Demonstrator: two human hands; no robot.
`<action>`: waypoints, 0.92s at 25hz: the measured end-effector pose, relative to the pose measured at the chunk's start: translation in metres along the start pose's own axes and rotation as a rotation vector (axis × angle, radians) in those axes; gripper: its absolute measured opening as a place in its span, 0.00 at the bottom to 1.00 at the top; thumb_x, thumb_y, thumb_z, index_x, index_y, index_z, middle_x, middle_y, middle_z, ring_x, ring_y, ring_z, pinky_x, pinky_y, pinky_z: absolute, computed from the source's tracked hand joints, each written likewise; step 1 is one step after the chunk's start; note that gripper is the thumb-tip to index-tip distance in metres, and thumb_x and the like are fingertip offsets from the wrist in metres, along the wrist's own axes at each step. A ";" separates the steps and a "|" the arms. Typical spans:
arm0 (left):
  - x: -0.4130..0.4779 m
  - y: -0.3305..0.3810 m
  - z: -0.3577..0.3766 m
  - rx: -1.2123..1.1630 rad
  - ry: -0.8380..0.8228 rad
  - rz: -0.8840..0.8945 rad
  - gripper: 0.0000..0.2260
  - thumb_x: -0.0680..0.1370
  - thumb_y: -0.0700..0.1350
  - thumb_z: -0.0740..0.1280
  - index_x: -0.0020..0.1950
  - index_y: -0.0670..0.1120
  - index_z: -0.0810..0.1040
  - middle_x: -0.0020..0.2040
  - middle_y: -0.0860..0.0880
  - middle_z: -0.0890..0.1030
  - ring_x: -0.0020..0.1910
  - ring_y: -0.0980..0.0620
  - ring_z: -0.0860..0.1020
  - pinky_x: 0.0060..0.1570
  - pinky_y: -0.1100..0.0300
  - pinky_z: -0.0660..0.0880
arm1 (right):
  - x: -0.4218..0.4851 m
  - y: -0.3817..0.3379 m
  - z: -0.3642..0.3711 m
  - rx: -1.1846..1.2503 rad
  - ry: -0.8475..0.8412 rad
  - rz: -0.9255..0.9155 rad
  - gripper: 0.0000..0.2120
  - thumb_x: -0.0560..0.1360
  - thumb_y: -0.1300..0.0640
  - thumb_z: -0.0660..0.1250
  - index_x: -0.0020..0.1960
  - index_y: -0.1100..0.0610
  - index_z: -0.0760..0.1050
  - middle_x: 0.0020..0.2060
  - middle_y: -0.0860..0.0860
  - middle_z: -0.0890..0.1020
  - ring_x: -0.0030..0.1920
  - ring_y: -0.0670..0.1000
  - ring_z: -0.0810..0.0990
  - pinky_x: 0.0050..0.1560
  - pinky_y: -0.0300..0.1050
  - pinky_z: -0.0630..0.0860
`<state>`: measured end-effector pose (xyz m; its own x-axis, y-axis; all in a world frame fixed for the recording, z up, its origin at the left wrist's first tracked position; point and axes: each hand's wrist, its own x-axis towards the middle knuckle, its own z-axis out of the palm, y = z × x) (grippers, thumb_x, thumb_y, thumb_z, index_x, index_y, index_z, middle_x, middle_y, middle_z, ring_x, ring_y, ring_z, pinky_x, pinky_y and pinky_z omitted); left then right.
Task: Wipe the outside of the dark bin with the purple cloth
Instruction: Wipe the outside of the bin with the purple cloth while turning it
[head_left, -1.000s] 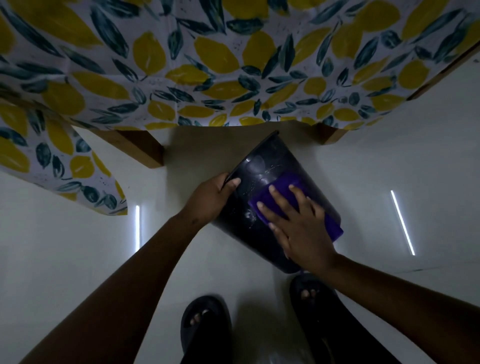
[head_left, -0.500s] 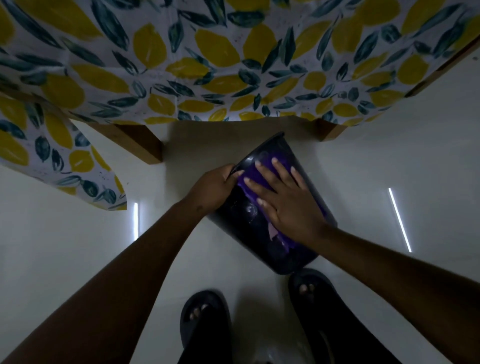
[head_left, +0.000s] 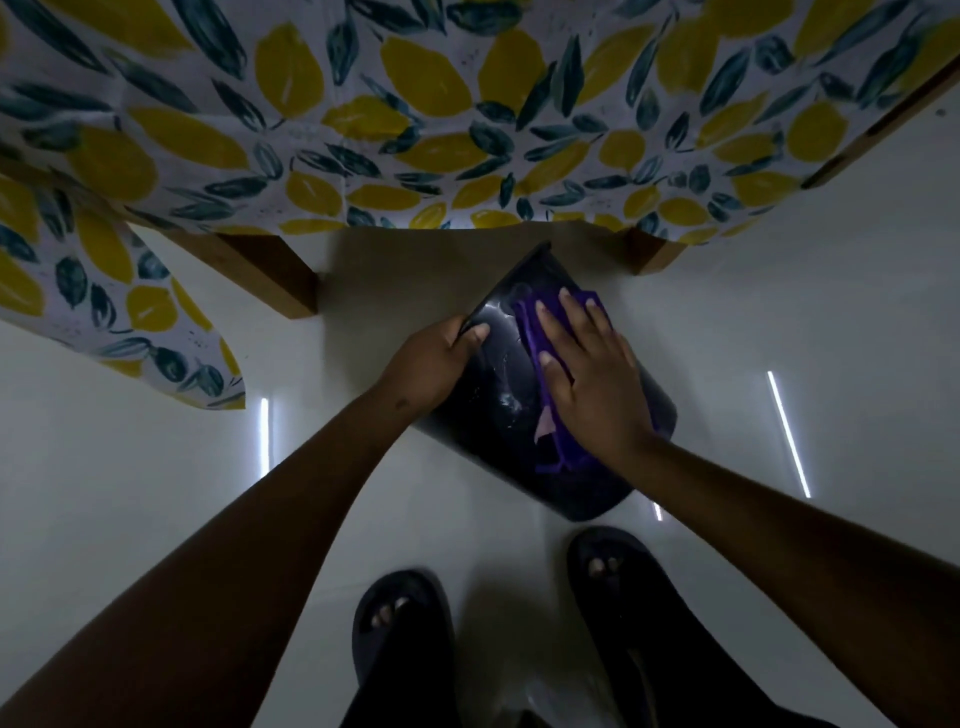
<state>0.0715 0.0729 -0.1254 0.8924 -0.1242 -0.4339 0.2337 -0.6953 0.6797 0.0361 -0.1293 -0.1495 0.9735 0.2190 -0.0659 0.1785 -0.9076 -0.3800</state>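
The dark bin (head_left: 498, 395) is tilted above the pale floor, its rim pointing away toward the table and its base toward me. My left hand (head_left: 434, 364) grips the rim on the bin's left side, thumb on the outer wall. A purple cloth (head_left: 532, 332) lies flat on the bin's upper outer wall. My right hand (head_left: 592, 379) presses on it with fingers spread, near the rim end. A strip of the cloth trails below my palm toward the base.
A table covered by a cloth with yellow and dark leaf print (head_left: 415, 114) overhangs just beyond the bin, on wooden legs (head_left: 280, 280). My two feet in dark sandals (head_left: 402, 623) stand on the glossy pale floor (head_left: 130, 493) right below the bin.
My right hand has slid the purple cloth up the bin's side, from near the base toward the rim. The left hand has kept its hold on the rim.
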 end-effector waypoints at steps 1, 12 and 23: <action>0.003 0.002 -0.003 0.033 0.011 0.006 0.17 0.81 0.55 0.57 0.59 0.45 0.76 0.58 0.42 0.81 0.58 0.43 0.78 0.59 0.53 0.73 | -0.009 0.004 0.004 0.006 0.027 0.024 0.25 0.82 0.48 0.49 0.78 0.44 0.49 0.79 0.50 0.54 0.78 0.55 0.51 0.72 0.62 0.61; 0.001 0.010 -0.009 0.038 -0.008 0.041 0.16 0.80 0.55 0.59 0.59 0.45 0.76 0.53 0.47 0.81 0.53 0.48 0.78 0.49 0.58 0.69 | -0.017 0.022 0.000 -0.039 0.039 -0.008 0.25 0.82 0.48 0.49 0.78 0.45 0.50 0.79 0.50 0.53 0.78 0.56 0.50 0.72 0.62 0.61; 0.002 0.000 -0.003 0.067 0.073 0.028 0.18 0.81 0.55 0.57 0.63 0.46 0.75 0.60 0.41 0.81 0.60 0.42 0.77 0.56 0.57 0.71 | -0.027 0.011 0.010 -0.191 0.026 -0.099 0.26 0.81 0.49 0.52 0.78 0.43 0.51 0.79 0.49 0.55 0.79 0.57 0.49 0.74 0.62 0.57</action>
<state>0.0742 0.0749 -0.1251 0.9245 -0.0939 -0.3694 0.1843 -0.7382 0.6489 0.0105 -0.1414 -0.1608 0.9527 0.3037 -0.0124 0.2952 -0.9340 -0.2011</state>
